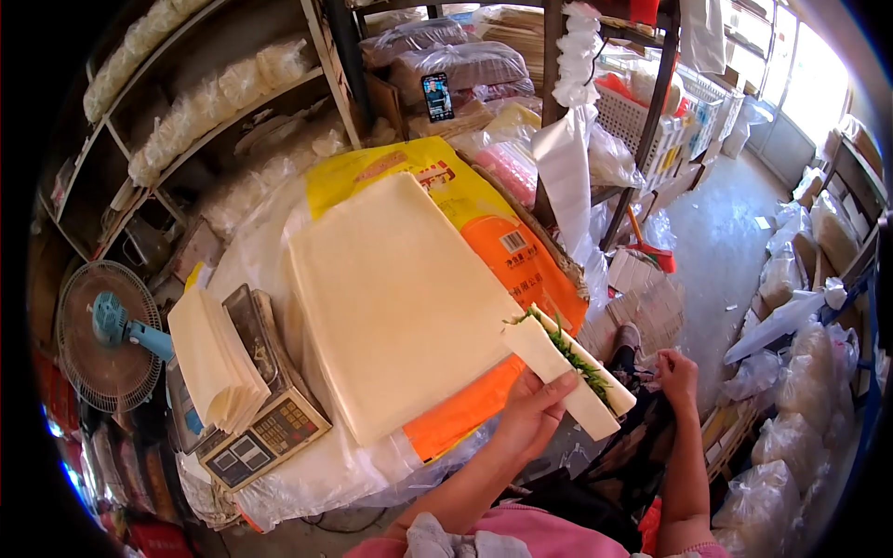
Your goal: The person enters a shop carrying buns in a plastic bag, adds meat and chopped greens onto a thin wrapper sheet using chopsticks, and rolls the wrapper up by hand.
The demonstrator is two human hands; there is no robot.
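My left hand (535,409) grips a folded cream-coloured sheet (569,386), thumb on top and fingers underneath. Green leafy sprigs (584,365) stick out along the fold, between its two layers. To the right, apart from the sheet, my right hand (677,372) is raised with its fingers curled together; whether anything is in them is hidden. A big stack of smooth cream sheets (400,307) lies just left of the folded one, on a yellow and orange printed bag (521,256).
Several folded cream sheets (209,353) rest on a weighing scale (265,437) at the left, beside a fan (110,321). A phone (437,97) stands at the back. Shelves with bagged goods (219,93) line the left; plastic bags (805,400) line the right. A red broom (654,256) is on the floor.
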